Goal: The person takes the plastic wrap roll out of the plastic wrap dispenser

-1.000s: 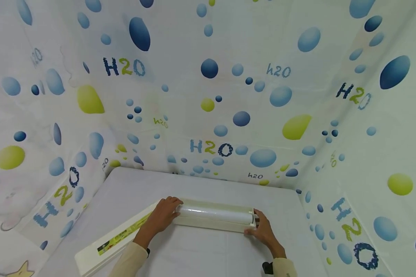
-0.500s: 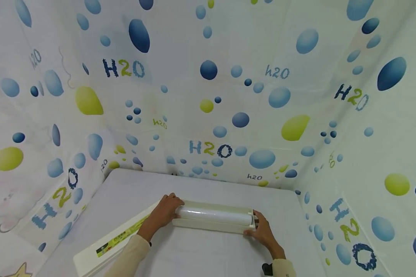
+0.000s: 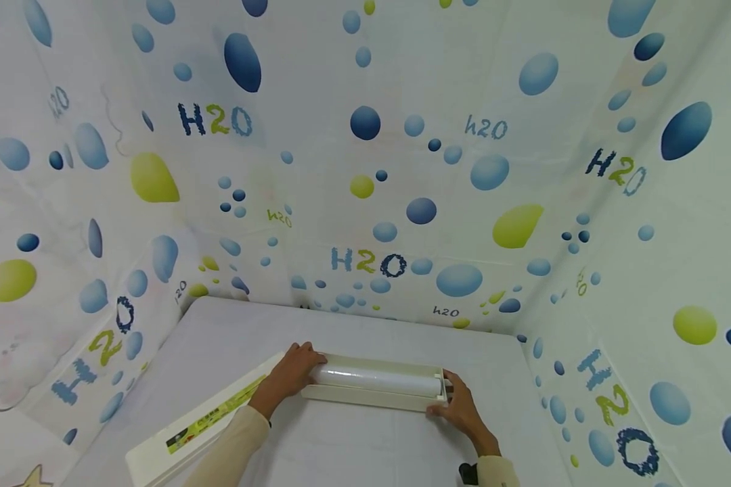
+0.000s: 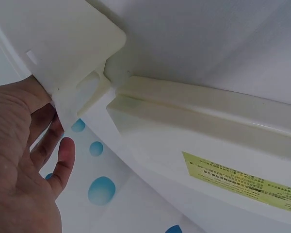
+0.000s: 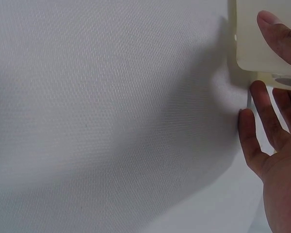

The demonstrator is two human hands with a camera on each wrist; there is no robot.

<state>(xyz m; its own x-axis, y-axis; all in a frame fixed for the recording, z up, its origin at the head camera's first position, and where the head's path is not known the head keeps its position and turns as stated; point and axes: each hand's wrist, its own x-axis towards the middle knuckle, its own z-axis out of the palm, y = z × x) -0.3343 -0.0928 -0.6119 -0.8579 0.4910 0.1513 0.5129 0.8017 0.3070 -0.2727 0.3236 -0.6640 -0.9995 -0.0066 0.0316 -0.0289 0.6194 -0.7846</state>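
A cream plastic cling film dispenser (image 3: 371, 399) lies on the table with its top off, a shiny roll of cling film (image 3: 378, 379) showing inside. My left hand (image 3: 288, 377) grips the dispenser's left end, covering the end of the roll. In the left wrist view, the thumb lies against the cream wall (image 4: 63, 43) and the other fingers curl at the end opening. At the opposite end, my right hand (image 3: 461, 407) holds the dispenser between thumb and fingers. Its thumb presses the cream side (image 5: 262, 43) in the right wrist view, with fingertips at the end.
Left of the dispenser, a long cream cover (image 3: 149, 454) with a yellow-green label (image 3: 210, 419) lies slantwise, passing behind the left forearm. White cloth covers the table (image 3: 353, 453). Patterned sheets (image 3: 317, 88) stand around the back and both sides.
The left hand has shifted slightly to the right over the dispenser's left end. The right hand, dispenser and cover stay practically where they were; the head view drifts slightly.
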